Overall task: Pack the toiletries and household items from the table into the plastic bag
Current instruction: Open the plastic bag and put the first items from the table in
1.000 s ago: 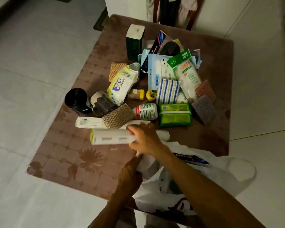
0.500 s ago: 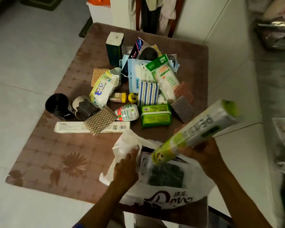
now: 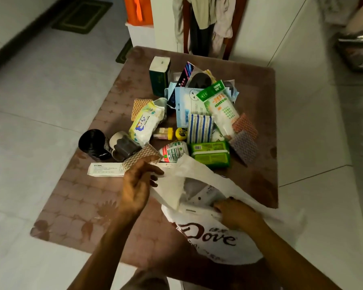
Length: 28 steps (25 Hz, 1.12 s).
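Head view: looks down on a brown patterned counter (image 3: 76, 206) with both forearms reaching in from the near edge.
Plastic bag (image 3: 210, 239): white, printed "Dove", at the near edge of the counter, mouth held open; packed items lie inside, their kinds too unclear to name.
Right hand (image 3: 237, 214): at the near rim of the bag mouth, fingers curled over the rim and closed on the plastic.
Left hand (image 3: 136, 185): left of the bag, fingers and thumb pinched on the bag's raised white handle, pulling it up and to the left.
Long white box (image 3: 105, 169): flat on the counter just beyond the left hand, partly covered by it.
Tan scouring pad (image 3: 140, 156): lying across the long white box.
Green wipes pack (image 3: 211, 153): just beyond the bag mouth, next to a white bottle (image 3: 173, 151) lying on its side.
Grey scouring pad (image 3: 244, 147): right of the green wipes pack.
Black roll (image 3: 92, 143): at the left of the pile, beside a dark cup (image 3: 124, 146) tipped on its side.
Baby wipes pack (image 3: 146, 124): white and yellow, leaning beyond the dark cup.
Small yellow-capped jar (image 3: 164, 133): on its side, between the baby wipes pack and a striped cloth (image 3: 200, 128).
Green-topped packet (image 3: 220, 105): resting on a light blue packet (image 3: 187, 105) beyond the striped cloth.
Dark green box (image 3: 159, 76): upright at the far end of the pile.
Chair with hanging clothes (image 3: 203, 19): beyond the far edge of the counter.
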{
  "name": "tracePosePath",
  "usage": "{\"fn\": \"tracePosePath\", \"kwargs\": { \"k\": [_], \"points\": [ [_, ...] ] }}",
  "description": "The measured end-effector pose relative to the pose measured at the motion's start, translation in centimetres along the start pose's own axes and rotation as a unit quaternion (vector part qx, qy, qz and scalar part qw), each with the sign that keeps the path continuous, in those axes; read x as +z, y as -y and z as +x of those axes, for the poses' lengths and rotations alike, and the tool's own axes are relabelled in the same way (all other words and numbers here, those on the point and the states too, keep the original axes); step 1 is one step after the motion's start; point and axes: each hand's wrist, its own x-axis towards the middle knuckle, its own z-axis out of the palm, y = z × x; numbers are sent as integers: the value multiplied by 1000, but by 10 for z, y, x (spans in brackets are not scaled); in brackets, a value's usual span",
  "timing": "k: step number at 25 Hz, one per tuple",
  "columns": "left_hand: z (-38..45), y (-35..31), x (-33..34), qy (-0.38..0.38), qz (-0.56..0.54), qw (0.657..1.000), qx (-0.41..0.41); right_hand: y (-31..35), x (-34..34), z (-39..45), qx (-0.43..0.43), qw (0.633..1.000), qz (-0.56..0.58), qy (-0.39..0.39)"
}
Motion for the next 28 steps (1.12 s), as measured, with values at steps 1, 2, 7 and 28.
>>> {"fn": "tracePosePath", "kwargs": {
  "k": [1, 2, 7, 28],
  "points": [
    [-3, 0, 2, -5, -11, 999, -44, 3, 9, 5, 1, 1000, -8, 11],
    [-8, 3, 4, -3, -12, 997, -81, 5, 13, 5, -9, 1000, -18, 16],
    [-34, 33, 11, 75, 95, 981, -151, 50, -61, -19, -176, 915, 275, -238],
    [-13, -16, 16, 105, -27, 988, -111, 3, -139, -40, -92, 920, 249, -288]
  ]
}}
